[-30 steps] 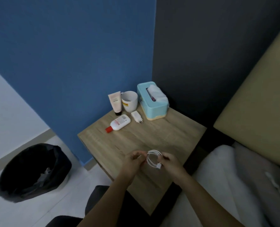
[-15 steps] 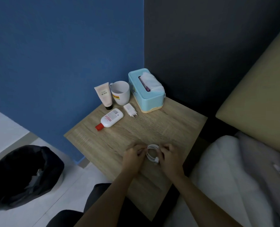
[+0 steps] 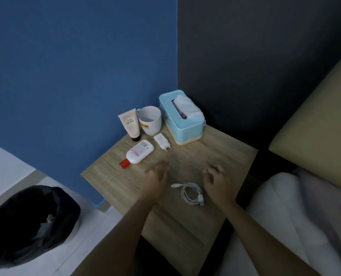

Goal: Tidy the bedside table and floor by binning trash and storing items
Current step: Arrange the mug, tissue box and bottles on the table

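A coiled white charging cable lies on the wooden bedside table, between my two hands. My left hand hovers just left of it, fingers loosely extended, holding nothing. My right hand is just right of the coil, fingers curled but apart, also empty. Farther back lie a white charger plug and a white bottle with a red cap. A pink tube, a white mug and a light-blue tissue box stand along the back.
A bin lined with a black bag stands on the pale floor at lower left. The bed with white bedding and a beige headboard is on the right. Blue and dark walls meet behind the table.
Both hands held the coiled cable together; they have let it go and moved apart, leaving it lying on the table. The view has shifted slightly.
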